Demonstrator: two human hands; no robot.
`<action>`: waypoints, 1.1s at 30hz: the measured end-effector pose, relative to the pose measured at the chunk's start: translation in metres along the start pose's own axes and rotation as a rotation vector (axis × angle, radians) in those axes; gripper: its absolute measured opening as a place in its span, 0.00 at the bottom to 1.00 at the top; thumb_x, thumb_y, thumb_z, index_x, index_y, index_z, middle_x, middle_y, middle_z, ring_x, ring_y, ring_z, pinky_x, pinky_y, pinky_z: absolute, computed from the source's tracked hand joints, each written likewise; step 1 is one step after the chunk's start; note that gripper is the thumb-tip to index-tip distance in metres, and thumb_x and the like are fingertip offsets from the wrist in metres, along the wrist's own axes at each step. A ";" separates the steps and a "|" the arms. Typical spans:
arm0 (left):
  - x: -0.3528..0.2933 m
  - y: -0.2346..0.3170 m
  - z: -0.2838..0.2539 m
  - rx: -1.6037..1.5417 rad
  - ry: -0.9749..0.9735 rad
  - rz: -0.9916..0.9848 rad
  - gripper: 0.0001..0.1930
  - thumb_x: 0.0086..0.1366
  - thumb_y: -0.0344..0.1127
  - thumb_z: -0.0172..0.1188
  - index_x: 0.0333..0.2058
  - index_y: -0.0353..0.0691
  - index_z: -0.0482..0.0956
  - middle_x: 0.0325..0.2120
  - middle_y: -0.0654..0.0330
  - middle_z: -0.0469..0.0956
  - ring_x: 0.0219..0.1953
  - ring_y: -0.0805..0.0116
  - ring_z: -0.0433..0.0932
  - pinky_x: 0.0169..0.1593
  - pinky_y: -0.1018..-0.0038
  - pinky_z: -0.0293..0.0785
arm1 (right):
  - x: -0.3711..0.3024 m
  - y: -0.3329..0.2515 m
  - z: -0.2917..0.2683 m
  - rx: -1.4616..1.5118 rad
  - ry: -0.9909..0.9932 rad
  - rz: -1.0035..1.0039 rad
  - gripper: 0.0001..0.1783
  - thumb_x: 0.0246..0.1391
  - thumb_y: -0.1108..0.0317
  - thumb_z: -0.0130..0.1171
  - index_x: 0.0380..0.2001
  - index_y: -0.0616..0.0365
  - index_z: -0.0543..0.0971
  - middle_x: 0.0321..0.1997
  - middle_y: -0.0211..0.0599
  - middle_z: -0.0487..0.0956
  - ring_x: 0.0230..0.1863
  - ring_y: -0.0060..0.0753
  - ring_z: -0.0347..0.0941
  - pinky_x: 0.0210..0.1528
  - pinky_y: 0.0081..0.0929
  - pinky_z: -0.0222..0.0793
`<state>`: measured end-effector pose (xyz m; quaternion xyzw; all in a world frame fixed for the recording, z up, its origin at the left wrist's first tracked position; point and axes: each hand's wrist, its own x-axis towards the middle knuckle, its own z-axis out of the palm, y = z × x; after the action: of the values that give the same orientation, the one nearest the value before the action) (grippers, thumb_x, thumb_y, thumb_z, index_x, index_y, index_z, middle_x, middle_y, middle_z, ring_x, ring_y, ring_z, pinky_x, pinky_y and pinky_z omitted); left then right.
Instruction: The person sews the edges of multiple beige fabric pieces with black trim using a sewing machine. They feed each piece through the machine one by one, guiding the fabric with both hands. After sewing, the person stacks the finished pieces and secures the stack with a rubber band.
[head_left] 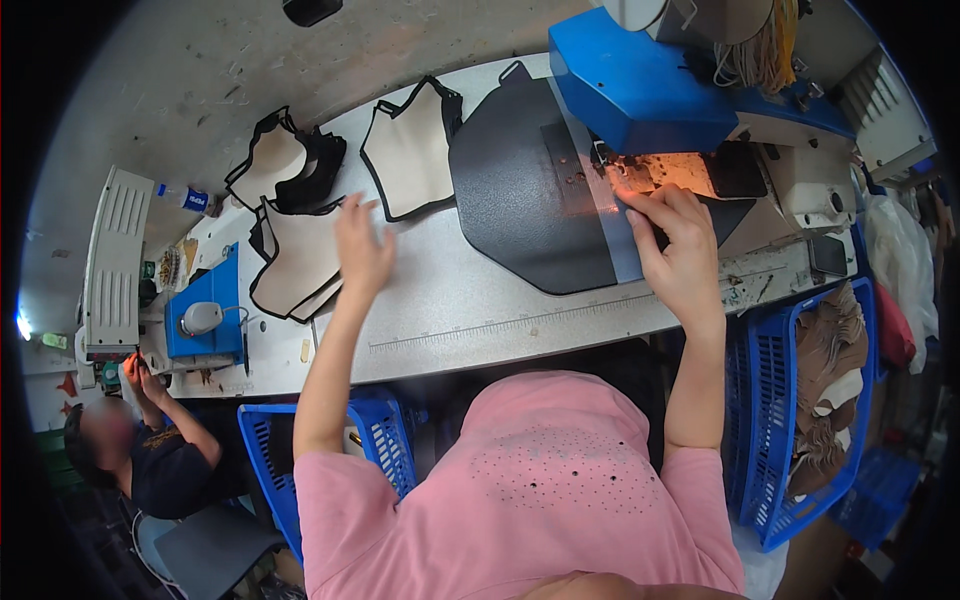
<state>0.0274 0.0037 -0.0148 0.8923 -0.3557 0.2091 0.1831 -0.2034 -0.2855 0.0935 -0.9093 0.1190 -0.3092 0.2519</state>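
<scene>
My left hand is raised over the table beside a beige, black-edged cut piece, its fingers apart and slightly blurred. I cannot tell whether the fingertips touch that piece. Farther back lie another such piece, with black material bunched at its side, and a third. My right hand is at the blue machine, in orange light, just past the edge of a black angular board. Its thumb and index finger are brought together; whatever is between them is too small to make out.
A ruler scale runs along the table's front edge. Blue baskets stand below: one at right with brown pieces, another at left. A co-worker sits at far left by another blue machine. A bottle stands by the wall.
</scene>
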 end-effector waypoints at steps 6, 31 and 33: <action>0.036 0.039 0.057 -0.257 -0.212 -0.007 0.11 0.52 0.35 0.61 0.36 0.41 0.78 0.49 0.55 0.71 0.57 0.54 0.63 0.56 0.65 0.63 | 0.001 -0.001 0.000 0.037 0.015 -0.021 0.09 0.45 0.73 0.57 0.32 0.57 0.80 0.24 0.32 0.70 0.30 0.34 0.67 0.35 0.29 0.58; 0.033 0.211 -0.089 -0.044 -0.088 0.452 0.22 0.57 0.39 0.55 0.48 0.34 0.70 0.51 0.48 0.67 0.59 0.54 0.62 0.59 0.52 0.51 | -0.017 -0.034 -0.019 0.101 -0.227 0.076 0.08 0.45 0.73 0.57 0.31 0.62 0.78 0.29 0.40 0.74 0.34 0.39 0.69 0.40 0.33 0.60; 0.027 0.217 -0.078 -0.178 -0.258 0.355 0.25 0.55 0.34 0.56 0.52 0.31 0.66 0.55 0.45 0.63 0.60 0.50 0.58 0.61 0.52 0.46 | -0.021 -0.035 -0.026 0.108 -0.290 0.138 0.10 0.45 0.73 0.55 0.33 0.63 0.78 0.31 0.41 0.73 0.35 0.40 0.69 0.40 0.33 0.60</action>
<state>-0.1279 -0.1221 0.1033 0.8153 -0.5447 0.0900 0.1746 -0.2342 -0.2579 0.1192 -0.9192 0.1267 -0.1628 0.3354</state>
